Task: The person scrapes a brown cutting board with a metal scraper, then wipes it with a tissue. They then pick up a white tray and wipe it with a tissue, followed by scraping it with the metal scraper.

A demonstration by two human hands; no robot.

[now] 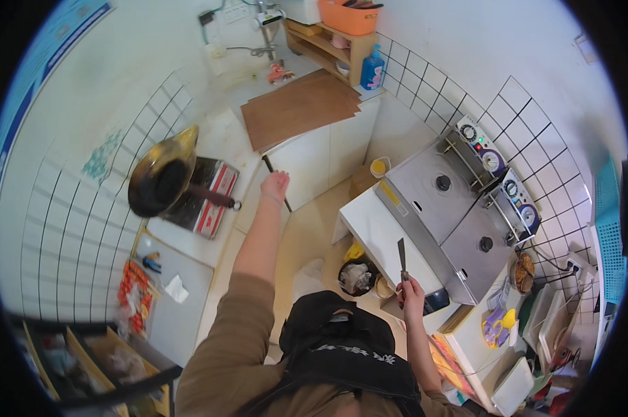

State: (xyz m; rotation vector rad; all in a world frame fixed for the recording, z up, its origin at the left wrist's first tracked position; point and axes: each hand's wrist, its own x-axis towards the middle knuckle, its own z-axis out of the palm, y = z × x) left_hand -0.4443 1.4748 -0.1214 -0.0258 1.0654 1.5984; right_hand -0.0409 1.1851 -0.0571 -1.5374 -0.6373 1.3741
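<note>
My right hand (412,297) is closed around the handle of a knife (402,258). Its narrow dark blade points up and away from me, beside the white counter top (397,240). Stretched forward, my left hand (276,185) has its fingers curled in front of the white cabinet (314,167). A thin dark line runs behind that hand; whether it is a rod in the fingers or the cabinet's edge, I cannot tell. Left of that arm, a deep pan (144,177) with a brown handle (213,197) sits on a red-and-silver portable stove (220,208).
At right stand two lidded steel fryers (415,177) with dial panels (477,144). Brown boards (300,108) cover the far counter, near a blue pump bottle (372,68). Red-wrapped packets (135,295) lie at left. A dark bin (356,278) stands below the white counter.
</note>
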